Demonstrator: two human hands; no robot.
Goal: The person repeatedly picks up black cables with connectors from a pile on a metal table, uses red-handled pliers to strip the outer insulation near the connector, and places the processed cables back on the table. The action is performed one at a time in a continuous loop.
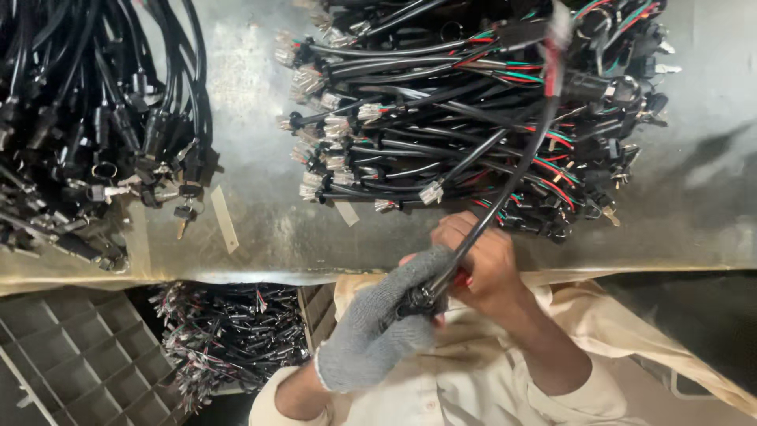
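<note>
Black cable harness (505,170) runs from both hands up to the harness pile (473,102) on the metal table (260,229). The gloved left hand (378,327) is closed around its black connector end; just above that grip, the bare right hand (485,264) pinches the sheath. It likely handles light and limp, so hold near the connector. The far end blurs; fingertips are hidden behind the glove.
</note>
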